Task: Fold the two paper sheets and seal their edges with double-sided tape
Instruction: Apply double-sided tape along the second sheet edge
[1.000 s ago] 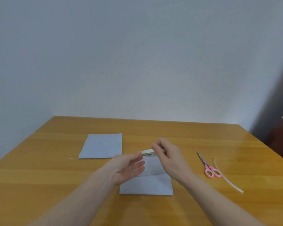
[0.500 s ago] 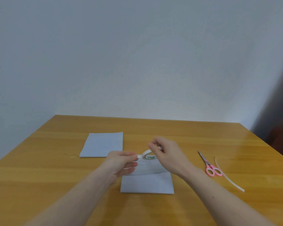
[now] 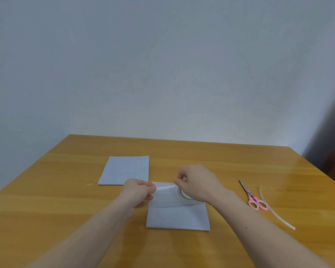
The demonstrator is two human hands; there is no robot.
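A folded pale sheet [image 3: 177,217] lies on the wooden table [image 3: 46,206] just in front of me, its upper flap partly raised. My right hand [image 3: 198,183] grips the roll of double-sided tape [image 3: 184,195] above that flap. My left hand [image 3: 140,192] pinches the free end of a white tape strip [image 3: 165,187] stretched from the roll toward the left. A second folded sheet [image 3: 125,170] lies flat farther back on the left, untouched.
Pink-handled scissors [image 3: 252,198] lie to the right of my right forearm. A long white strip of tape backing [image 3: 275,211] curves beside them. A tiny white scrap [image 3: 89,184] sits left of the far sheet. A grey wall stands behind the table.
My left hand went from open beside the roll to pinching the tape end, then pulled it left. A length of tape now spans between my hands; the roll dropped lower.
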